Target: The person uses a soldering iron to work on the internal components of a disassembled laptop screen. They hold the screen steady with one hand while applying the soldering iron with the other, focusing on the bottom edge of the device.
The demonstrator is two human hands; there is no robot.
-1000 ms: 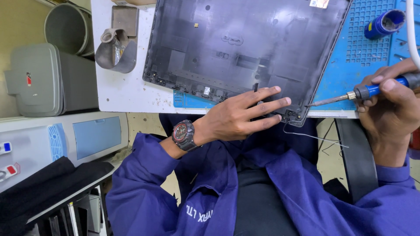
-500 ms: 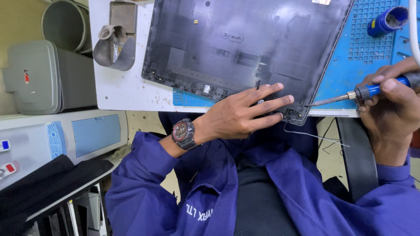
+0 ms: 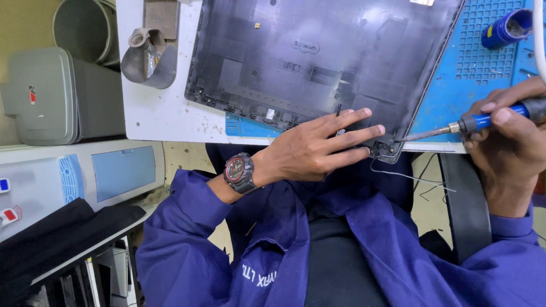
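Head view, looking down at the bench edge. The left hand (image 3: 318, 150) lies flat and released, fingers spread, pressing on the near corner of a dark laptop cover (image 3: 318, 57) that rests inside-up on the white bench (image 3: 159, 113). A wristwatch (image 3: 239, 172) sits on that wrist, just behind the hand. The right hand (image 3: 506, 142) is clenched around the blue handle of a soldering iron (image 3: 455, 128), held like a pen; its metal tip points toward the left hand and meets the cover's corner just beyond the left fingertips. A thin wire (image 3: 409, 175) hangs from that corner, below the tip. A blue mat (image 3: 455, 85) lies under the cover, beyond the right hand. A small blue pot (image 3: 506, 28) stands farther out, above the right hand. A bent metal strip (image 3: 149, 59) lies well beyond the left hand, to its outer side.
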